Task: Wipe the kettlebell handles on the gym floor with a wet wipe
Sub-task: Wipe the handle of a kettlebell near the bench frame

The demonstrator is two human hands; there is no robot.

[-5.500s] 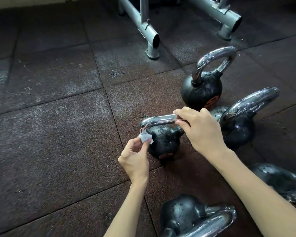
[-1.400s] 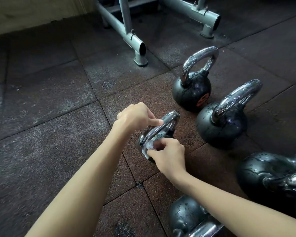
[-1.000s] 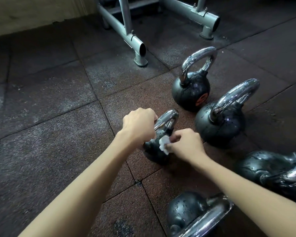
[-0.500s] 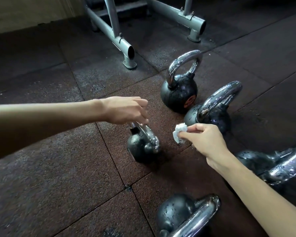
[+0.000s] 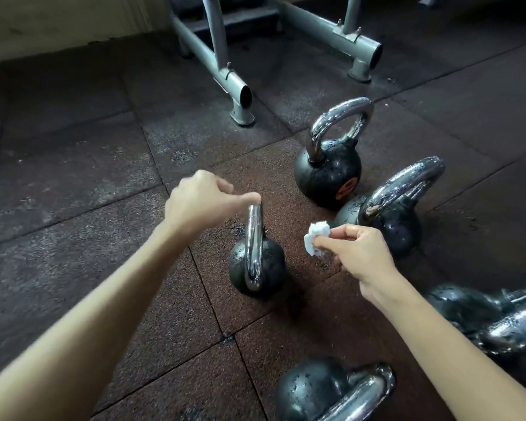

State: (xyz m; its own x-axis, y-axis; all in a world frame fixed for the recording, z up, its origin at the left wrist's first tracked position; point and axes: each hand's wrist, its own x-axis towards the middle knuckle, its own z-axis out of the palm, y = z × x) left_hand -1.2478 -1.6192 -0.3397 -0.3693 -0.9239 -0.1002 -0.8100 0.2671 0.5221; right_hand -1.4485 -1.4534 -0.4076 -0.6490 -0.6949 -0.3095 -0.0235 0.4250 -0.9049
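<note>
A small black kettlebell (image 5: 264, 264) stands upright on the rubber floor at centre, its chrome handle (image 5: 254, 244) edge-on to me. My left hand (image 5: 199, 202) reaches over it with curled fingers, and its fingertips hold the top of that handle. My right hand (image 5: 360, 258) hovers just right of the kettlebell and pinches a crumpled white wet wipe (image 5: 316, 240), which is clear of the handle. Two larger kettlebells stand behind: one with an orange mark (image 5: 328, 174) and one beside it (image 5: 390, 221).
Another kettlebell (image 5: 480, 317) lies at the right edge and one more (image 5: 325, 390) sits at the bottom. A grey steel rack frame (image 5: 222, 71) with open tube feet stands at the back. The dark rubber floor tiles (image 5: 73, 183) stretch to the left.
My left hand has turned the small kettlebell so its handle faces me edge-on. My right hand has drawn the wipe off the handle and away to the right.
</note>
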